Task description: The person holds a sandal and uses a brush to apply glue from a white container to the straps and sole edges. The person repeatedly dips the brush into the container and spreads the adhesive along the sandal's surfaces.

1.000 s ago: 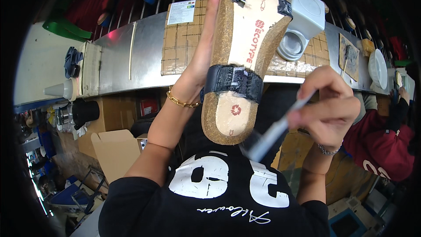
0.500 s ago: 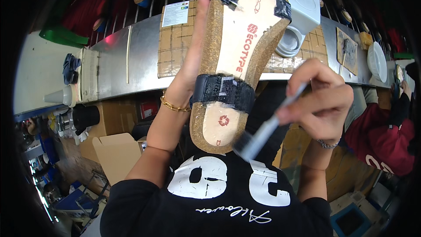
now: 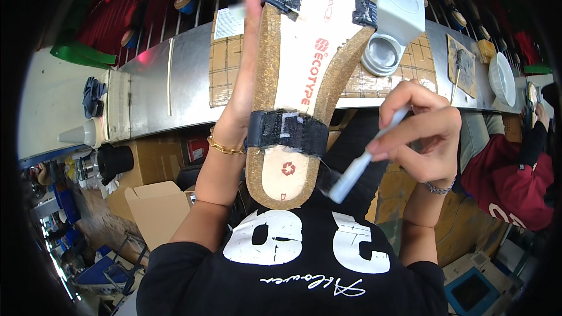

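Observation:
My left hand [image 3: 239,102] holds up a cork sandal footbed [image 3: 345,50], toe end away from me. Its thumb lies along the left edge; the other fingers are mostly hidden behind it. The pale underside faces up, with the ends of black straps [image 3: 287,131] folded over it near the heel and at both sides of the toe end. Pinched in my right hand [image 3: 424,131] is a brush with a pale grey handle [image 3: 354,175]. Its head points down-left, beside the heel and apart from it; the bristles are hard to make out.
A white plastic bottle [image 3: 401,6] with a round cup mouth stands beyond the footbed, on cardboard [image 3: 227,76] over a metal bench [image 3: 152,90]. A white bowl [image 3: 502,82] and a stained board [image 3: 465,79] lie to the right, near a person in maroon [image 3: 509,181].
The footbed has shifted slightly left, together with my left hand. The brush head has turned and stays near the heel, still in my right hand.

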Tool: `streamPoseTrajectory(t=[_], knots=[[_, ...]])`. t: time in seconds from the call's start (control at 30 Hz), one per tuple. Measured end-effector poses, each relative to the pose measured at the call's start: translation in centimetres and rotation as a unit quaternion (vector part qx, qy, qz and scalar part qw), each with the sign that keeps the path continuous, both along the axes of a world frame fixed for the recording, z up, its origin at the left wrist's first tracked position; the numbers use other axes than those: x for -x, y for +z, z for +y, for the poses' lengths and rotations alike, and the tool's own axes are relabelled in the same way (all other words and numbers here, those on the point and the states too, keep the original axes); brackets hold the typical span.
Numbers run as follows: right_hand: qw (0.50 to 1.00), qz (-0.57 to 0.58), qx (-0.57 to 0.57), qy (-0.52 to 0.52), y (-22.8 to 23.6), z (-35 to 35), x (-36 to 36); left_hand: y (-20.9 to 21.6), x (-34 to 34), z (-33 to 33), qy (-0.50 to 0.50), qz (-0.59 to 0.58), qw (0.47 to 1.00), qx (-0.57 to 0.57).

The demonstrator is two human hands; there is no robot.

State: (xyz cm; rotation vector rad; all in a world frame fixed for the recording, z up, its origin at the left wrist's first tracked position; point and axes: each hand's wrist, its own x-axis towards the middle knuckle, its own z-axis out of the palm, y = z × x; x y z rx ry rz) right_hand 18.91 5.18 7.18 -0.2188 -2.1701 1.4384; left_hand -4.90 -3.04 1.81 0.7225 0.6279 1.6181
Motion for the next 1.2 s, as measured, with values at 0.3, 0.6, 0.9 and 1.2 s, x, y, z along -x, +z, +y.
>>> streamPoseTrajectory(t=[0.3,0.6,0.9,1.2], knots=[[0.941,0.074,-0.246,-0.221,0.7,-2.0,2.2,2.0,-1.3,-0.3,0.074,0.018,0.995,0.058],[0.924,0.044,-0.324,-0.196,2.0,0.7,4.0,1.7,-1.5,-1.4,0.056,-0.037,0.996,0.050],[0.887,0.093,-0.298,-0.341,-3.7,2.0,5.3,-0.7,0.6,-0.9,0.067,0.081,0.985,0.136],[0.918,0.140,0.107,-0.356,-5.2,3.5,-0.8,-7.4,14.1,11.5,0.019,-0.269,0.955,0.121]])
